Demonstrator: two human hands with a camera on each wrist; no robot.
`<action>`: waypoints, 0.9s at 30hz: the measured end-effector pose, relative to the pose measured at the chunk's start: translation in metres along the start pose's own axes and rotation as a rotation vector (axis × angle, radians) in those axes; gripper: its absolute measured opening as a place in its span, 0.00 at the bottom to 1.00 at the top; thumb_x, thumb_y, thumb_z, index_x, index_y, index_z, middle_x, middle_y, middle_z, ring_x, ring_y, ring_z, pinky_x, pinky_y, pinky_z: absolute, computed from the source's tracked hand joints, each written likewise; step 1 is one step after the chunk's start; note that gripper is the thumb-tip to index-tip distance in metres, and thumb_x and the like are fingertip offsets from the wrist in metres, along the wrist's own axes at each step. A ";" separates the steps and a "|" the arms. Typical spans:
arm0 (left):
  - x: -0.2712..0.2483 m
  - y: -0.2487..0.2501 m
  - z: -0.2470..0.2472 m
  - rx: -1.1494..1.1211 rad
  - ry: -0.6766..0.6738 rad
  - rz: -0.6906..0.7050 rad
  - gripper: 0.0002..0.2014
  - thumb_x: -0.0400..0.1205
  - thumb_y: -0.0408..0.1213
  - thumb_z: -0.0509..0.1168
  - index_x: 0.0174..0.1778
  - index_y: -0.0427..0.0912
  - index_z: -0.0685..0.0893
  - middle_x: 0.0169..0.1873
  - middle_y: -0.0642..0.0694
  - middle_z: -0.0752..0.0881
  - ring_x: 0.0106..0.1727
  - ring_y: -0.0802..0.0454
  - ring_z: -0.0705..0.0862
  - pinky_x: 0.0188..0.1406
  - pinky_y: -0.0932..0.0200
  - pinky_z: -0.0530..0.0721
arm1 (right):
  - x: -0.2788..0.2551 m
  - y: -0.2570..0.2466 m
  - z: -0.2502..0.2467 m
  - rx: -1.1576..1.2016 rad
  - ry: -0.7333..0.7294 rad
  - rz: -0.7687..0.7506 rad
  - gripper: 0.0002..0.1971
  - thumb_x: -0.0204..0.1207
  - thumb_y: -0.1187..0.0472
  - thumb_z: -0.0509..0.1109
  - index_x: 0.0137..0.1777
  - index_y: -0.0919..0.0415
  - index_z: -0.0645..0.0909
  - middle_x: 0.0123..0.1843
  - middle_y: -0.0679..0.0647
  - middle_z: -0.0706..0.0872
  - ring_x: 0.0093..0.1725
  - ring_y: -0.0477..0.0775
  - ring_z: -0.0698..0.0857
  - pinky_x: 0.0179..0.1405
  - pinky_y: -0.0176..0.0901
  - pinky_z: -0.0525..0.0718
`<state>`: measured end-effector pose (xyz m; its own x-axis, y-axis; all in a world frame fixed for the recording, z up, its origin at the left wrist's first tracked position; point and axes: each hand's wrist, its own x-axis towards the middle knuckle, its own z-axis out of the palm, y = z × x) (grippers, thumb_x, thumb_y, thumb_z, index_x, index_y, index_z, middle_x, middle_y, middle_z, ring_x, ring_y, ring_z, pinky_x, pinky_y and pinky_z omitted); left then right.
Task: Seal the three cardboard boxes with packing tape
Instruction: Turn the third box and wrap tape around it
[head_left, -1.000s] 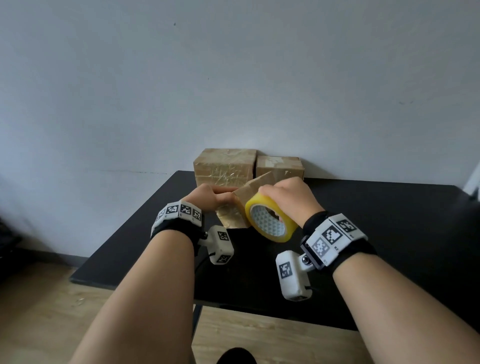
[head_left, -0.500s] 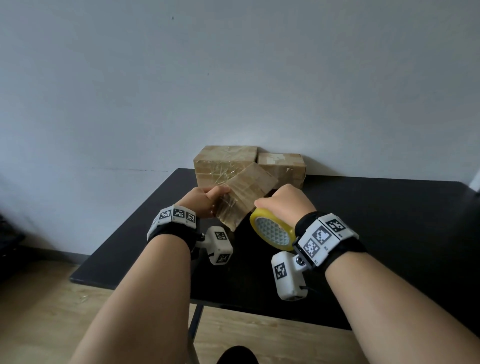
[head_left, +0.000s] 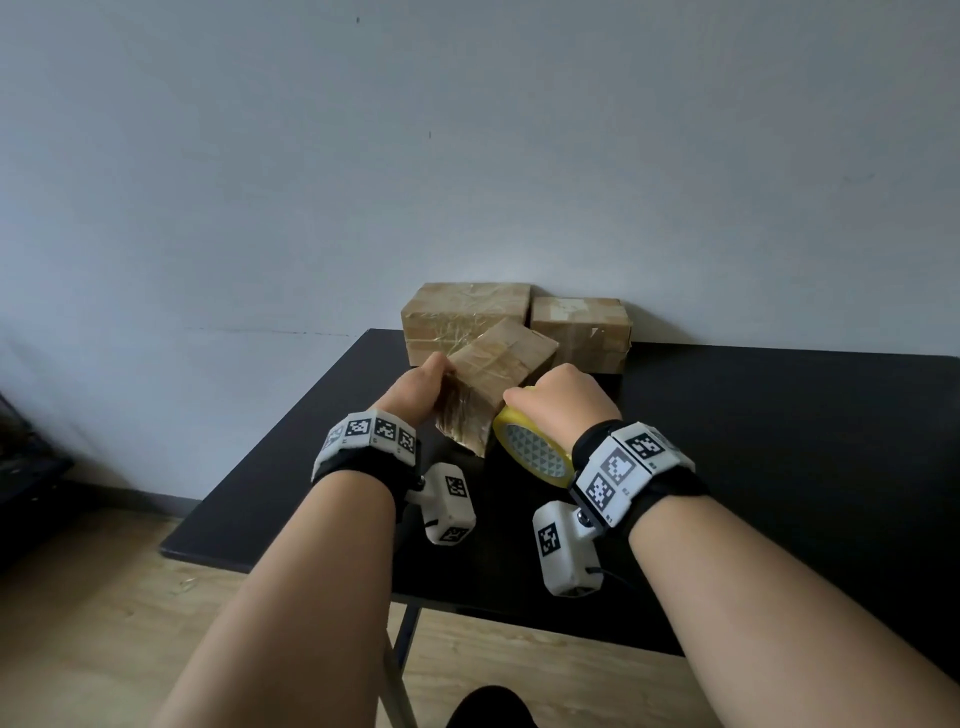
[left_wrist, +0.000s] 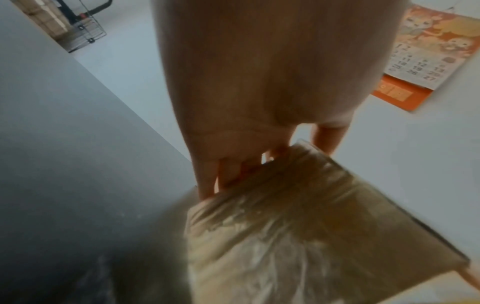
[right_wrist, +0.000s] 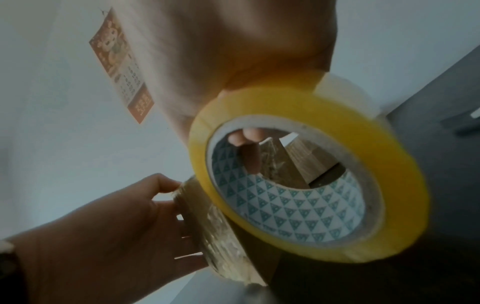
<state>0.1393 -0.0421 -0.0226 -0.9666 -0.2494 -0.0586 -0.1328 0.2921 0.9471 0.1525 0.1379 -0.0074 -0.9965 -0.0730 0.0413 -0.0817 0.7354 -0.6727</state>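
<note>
Three boxes, one in hand for taping

Two boxes (head_left: 465, 319) (head_left: 582, 332) stand side by side at the back of the table (head_left: 779, 441), against the wall, both streaked with tape. The third box (head_left: 493, 384) is held tilted above the table, in front of them. The left hand (head_left: 418, 387) grips its left side, fingers (left_wrist: 228, 172) curled along one edge and the thumb on the far side. The right hand (head_left: 563, 397) holds the tape roll (head_left: 532, 452) just beside the box's right lower edge, with a finger (right_wrist: 249, 152) hooked through the core and the rest wrapped over the yellow rim. Whether a strip already runs from roll to box cannot be told.

By the look of it, the step in hand is wrapping this last box, whose faces already shine with tape. The next move likely calls for the left hand to keep the box steady or turn it while the right draws the roll around a bare seam, keeping the strip taut and flat, then presses it down and tears it off.
</note>
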 end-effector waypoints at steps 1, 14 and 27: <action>-0.001 0.002 0.002 0.001 0.000 -0.007 0.14 0.82 0.47 0.57 0.45 0.40 0.81 0.54 0.32 0.83 0.55 0.39 0.81 0.68 0.44 0.76 | 0.001 0.000 0.000 0.003 -0.001 -0.001 0.19 0.72 0.49 0.69 0.28 0.59 0.70 0.28 0.52 0.76 0.29 0.56 0.77 0.29 0.44 0.69; 0.009 -0.001 0.025 -0.015 0.113 0.127 0.16 0.85 0.49 0.58 0.55 0.43 0.85 0.46 0.51 0.85 0.49 0.53 0.83 0.50 0.58 0.77 | 0.000 -0.002 -0.013 -0.013 0.056 -0.044 0.18 0.69 0.49 0.73 0.26 0.59 0.73 0.26 0.51 0.79 0.29 0.55 0.80 0.28 0.42 0.70; 0.021 -0.018 0.014 0.008 0.178 0.131 0.22 0.81 0.54 0.63 0.39 0.36 0.85 0.33 0.43 0.81 0.36 0.49 0.80 0.38 0.54 0.77 | 0.017 -0.028 -0.026 -0.118 0.078 -0.145 0.20 0.70 0.47 0.76 0.28 0.58 0.73 0.26 0.49 0.76 0.26 0.50 0.76 0.26 0.41 0.67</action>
<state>0.1184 -0.0395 -0.0452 -0.9219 -0.3676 0.1223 -0.0108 0.3398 0.9404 0.1377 0.1338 0.0309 -0.9722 -0.1348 0.1913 -0.2213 0.7952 -0.5645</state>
